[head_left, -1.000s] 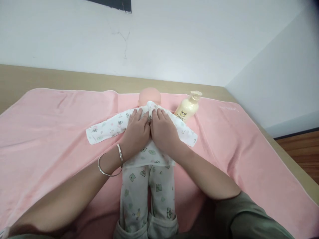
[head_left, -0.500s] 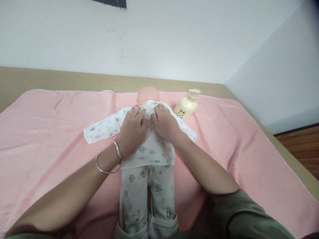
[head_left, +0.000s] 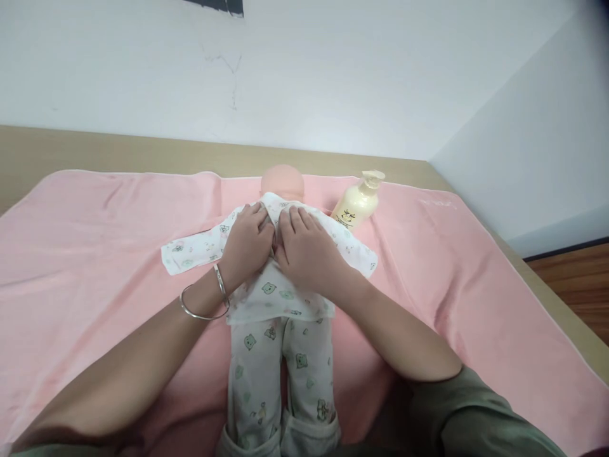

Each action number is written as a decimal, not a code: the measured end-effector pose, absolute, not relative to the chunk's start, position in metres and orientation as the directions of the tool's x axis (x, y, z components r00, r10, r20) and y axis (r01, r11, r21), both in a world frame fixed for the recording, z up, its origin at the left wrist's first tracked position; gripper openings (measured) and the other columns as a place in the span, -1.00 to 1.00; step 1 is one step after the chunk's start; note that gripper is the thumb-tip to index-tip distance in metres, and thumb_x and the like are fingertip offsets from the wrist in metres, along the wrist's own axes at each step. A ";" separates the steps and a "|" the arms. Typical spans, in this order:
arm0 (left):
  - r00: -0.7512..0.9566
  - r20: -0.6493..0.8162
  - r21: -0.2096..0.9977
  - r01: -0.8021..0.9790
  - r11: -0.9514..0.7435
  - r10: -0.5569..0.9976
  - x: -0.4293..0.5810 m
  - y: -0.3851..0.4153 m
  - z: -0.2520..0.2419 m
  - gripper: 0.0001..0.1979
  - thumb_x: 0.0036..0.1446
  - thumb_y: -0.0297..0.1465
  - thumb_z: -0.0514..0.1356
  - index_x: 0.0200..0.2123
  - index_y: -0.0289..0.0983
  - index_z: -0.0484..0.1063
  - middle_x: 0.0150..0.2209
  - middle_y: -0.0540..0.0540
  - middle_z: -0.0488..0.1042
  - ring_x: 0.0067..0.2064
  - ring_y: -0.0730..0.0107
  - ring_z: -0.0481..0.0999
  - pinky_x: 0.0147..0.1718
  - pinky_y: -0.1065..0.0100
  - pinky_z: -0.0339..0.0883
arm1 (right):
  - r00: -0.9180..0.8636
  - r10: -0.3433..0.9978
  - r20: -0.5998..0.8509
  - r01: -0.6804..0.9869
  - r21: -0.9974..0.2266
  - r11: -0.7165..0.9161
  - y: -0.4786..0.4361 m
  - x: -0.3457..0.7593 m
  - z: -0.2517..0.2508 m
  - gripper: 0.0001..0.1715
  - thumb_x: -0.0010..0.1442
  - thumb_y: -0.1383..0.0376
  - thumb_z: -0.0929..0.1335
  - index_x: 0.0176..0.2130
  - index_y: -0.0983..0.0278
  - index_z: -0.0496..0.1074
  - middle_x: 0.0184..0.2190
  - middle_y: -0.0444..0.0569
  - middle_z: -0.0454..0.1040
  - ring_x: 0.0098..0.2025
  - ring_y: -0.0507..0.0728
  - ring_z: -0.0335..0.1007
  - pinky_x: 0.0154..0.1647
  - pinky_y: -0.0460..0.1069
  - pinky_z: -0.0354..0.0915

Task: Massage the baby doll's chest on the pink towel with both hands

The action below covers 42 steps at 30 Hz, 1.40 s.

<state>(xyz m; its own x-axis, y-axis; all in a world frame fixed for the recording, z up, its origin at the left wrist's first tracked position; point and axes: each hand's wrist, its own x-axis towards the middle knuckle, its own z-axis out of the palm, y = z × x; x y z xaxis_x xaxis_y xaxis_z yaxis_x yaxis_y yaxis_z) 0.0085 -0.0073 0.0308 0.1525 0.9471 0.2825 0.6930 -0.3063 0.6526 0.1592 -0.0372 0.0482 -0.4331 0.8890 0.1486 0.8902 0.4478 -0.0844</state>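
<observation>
A baby doll (head_left: 281, 181) lies on a pink towel (head_left: 95, 241), its bald head toward the wall. It wears a white printed shirt (head_left: 200, 244) with sleeves spread sideways and matching trousers (head_left: 278, 374). My left hand (head_left: 247, 244), with two silver bangles on the wrist, lies flat on the doll's upper chest, fingers stretched toward the collar. My right hand (head_left: 307, 251) lies flat beside it, touching it at the middle of the shirt front, fingertips near the neckline. Neither hand holds anything.
A cream pump bottle (head_left: 358, 202) with a cartoon label lies on the towel just right of the doll's head. The towel covers a beige surface (head_left: 118, 152) against a white wall. Wooden floor (head_left: 571, 285) shows beyond the right edge.
Both hands stayed on the shirt's chest. The right hand's fingers, curled at the collar half a second ago, now lie flat; both hands slid slightly back from the neckline.
</observation>
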 end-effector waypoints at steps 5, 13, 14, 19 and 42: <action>0.318 0.315 0.446 0.782 -0.435 0.894 0.001 0.005 0.021 -0.74 0.30 -0.47 -0.12 -0.40 -0.19 0.26 -0.15 -0.29 0.48 -0.03 0.02 0.43 0.21 -0.15 0.35 | -0.455 0.883 0.113 0.885 -0.048 0.462 -0.051 0.153 0.059 -0.30 0.49 0.26 0.16 0.43 0.63 0.19 0.45 0.50 0.20 0.52 0.52 0.12 0.54 0.31 0.10; 0.276 0.282 0.411 0.831 -0.375 0.919 0.014 -0.022 0.033 -0.59 0.40 -0.36 -0.09 0.09 -0.43 0.43 0.19 -0.44 0.45 0.32 -0.12 0.36 0.40 -0.17 0.25 | -0.347 0.933 0.094 0.897 -0.256 0.359 -0.017 0.164 0.053 -0.36 0.49 0.34 0.07 0.36 0.63 0.29 0.40 0.42 0.31 0.51 0.38 0.17 0.53 0.24 0.16; 0.295 0.287 0.407 0.824 -0.395 0.911 0.017 -0.027 0.035 -0.58 0.40 -0.38 -0.08 0.12 -0.42 0.43 0.23 -0.41 0.44 0.37 -0.09 0.33 0.44 -0.17 0.20 | -0.332 0.937 0.110 0.902 -0.255 0.349 -0.012 0.166 0.049 -0.35 0.49 0.34 0.06 0.36 0.66 0.27 0.41 0.45 0.29 0.51 0.39 0.15 0.54 0.26 0.12; 0.270 0.216 0.490 0.802 -0.343 0.938 0.019 -0.032 0.037 -0.57 0.40 -0.40 -0.10 0.11 -0.37 0.48 0.32 -0.35 0.39 0.44 -0.07 0.26 0.48 -0.16 0.16 | -0.292 0.952 0.094 0.917 -0.257 0.306 0.000 0.171 0.036 -0.27 0.51 0.26 0.09 0.46 0.70 0.06 0.51 0.48 0.06 0.59 0.45 -0.09 0.58 0.32 -0.02; 0.265 0.278 0.438 0.820 -0.368 0.923 0.014 -0.024 0.032 -0.53 0.41 -0.34 -0.10 0.14 -0.43 0.47 0.23 -0.40 0.46 0.36 -0.11 0.35 0.45 -0.15 0.19 | -0.208 0.974 0.091 0.925 -0.306 0.226 -0.008 0.168 0.045 -0.30 0.50 0.27 0.06 0.43 0.61 0.19 0.46 0.37 0.23 0.54 0.39 0.11 0.54 0.30 0.10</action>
